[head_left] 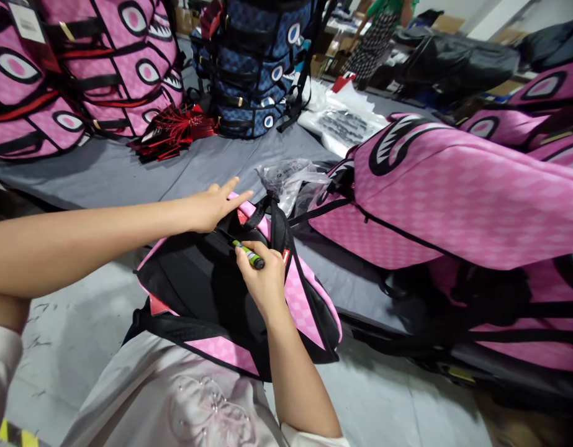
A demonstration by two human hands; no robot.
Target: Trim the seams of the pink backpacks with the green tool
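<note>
A pink-and-black backpack [212,273] lies against my lap and the table edge, its black side facing me. My left hand [212,208] rests at the backpack's upper edge, fingers stretched out and spread; its thumb is hidden. In my right hand [265,276] is a pen-like tool with a green and black handle [249,254], fingers wrapped round it. The tool points up and left toward the spot below my left hand. Its thin dark tip is hard to make out against the black fabric.
Pink backpacks [454,192] with shark-mouth prints are piled at right. More pink bags [113,68] and a stack of blue checked bags [253,68] stand behind. Red tags [174,130] and clear plastic wrap [290,180] lie on the grey-covered table [104,177]. Someone [377,37] stands far back.
</note>
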